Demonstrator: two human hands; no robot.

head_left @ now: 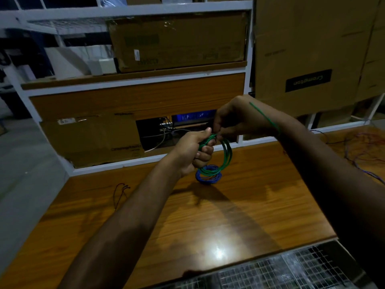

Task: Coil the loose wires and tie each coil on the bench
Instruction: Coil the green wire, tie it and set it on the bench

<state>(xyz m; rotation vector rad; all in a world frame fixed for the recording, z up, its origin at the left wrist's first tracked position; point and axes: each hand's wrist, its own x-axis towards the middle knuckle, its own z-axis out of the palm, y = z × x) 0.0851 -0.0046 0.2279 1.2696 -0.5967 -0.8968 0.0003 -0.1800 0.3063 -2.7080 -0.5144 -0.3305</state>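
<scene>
A green wire coil (226, 155) hangs above the wooden bench (239, 205), gripped at its top by my left hand (194, 152). My right hand (233, 118) pinches the same wire just above the coil, and the wire's loose end (264, 117) runs back over my right wrist. Directly below the green coil a blue wire coil (208, 177) lies flat on the bench. Loose purple and red wires (362, 151) sprawl at the bench's right edge.
A thin dark wire (119, 191) lies on the bench's left part. Behind the bench stand a white-framed shelf (137, 81) with cardboard boxes (177, 40) and a large box (312, 55) at right. A wire-mesh grate (281, 270) sits at the near edge.
</scene>
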